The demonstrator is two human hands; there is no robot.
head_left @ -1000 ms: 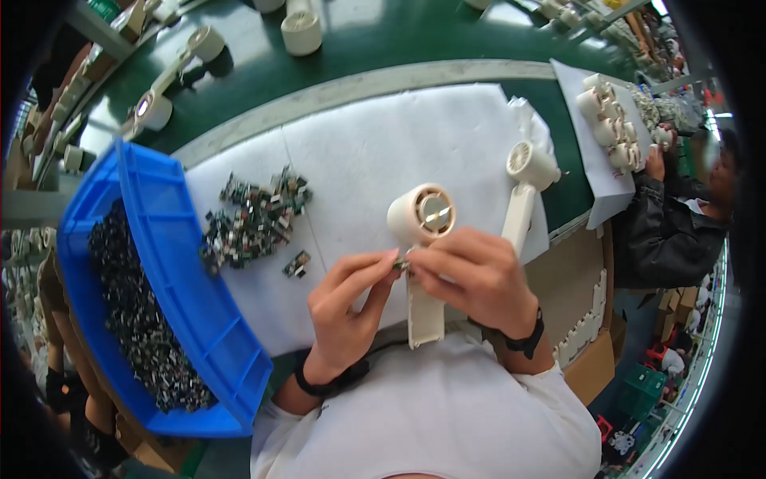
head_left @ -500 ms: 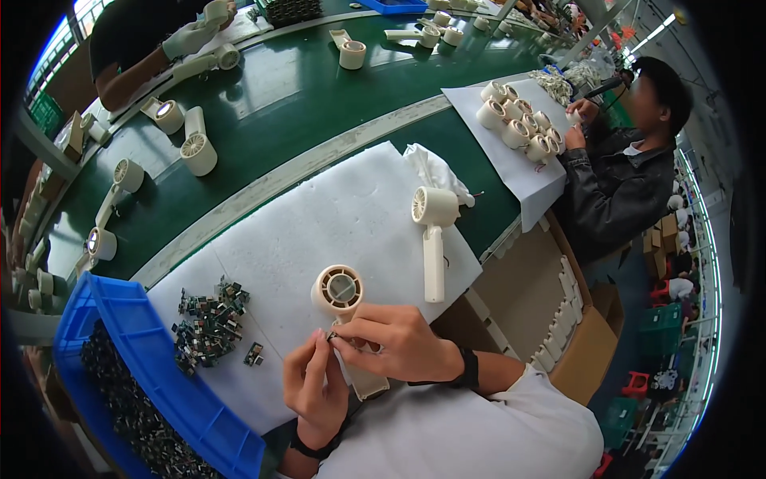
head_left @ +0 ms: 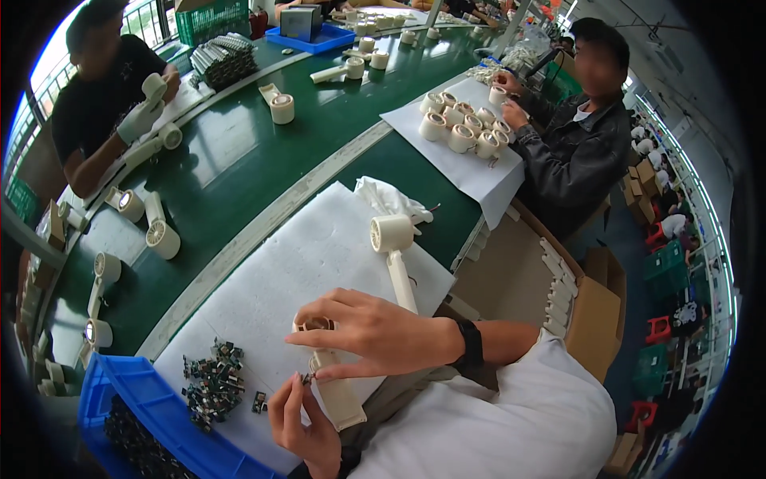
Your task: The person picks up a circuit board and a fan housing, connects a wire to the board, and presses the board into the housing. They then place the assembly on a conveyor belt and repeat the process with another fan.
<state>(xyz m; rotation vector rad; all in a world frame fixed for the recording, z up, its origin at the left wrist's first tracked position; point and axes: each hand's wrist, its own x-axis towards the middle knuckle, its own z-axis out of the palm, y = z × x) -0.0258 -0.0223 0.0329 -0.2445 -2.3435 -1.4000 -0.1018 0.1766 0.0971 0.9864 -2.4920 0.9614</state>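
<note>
My right hand (head_left: 375, 335) lies over a cream handheld fan body (head_left: 339, 391) on the white sheet (head_left: 295, 263), gripping it near its round head. My left hand (head_left: 299, 419) sits just below, pinching a small dark part (head_left: 306, 379) between thumb and forefinger against the fan's handle. A pile of small dark metal parts (head_left: 209, 385) lies to the left of my hands. A second cream fan (head_left: 395, 255) rests on the sheet to the right, head up, handle toward me.
A blue bin (head_left: 152, 427) of dark parts sits at lower left. The green conveyor belt (head_left: 231, 160) carries more cream fans. One person works across the belt at upper left, another at a white sheet with several fan heads (head_left: 467, 128) at right. A cardboard box (head_left: 590, 311) stands beside me.
The view has swung up and right, showing more of the belt and co-workers. My hands stay on the fan, with my right hand now spread over its head.
</note>
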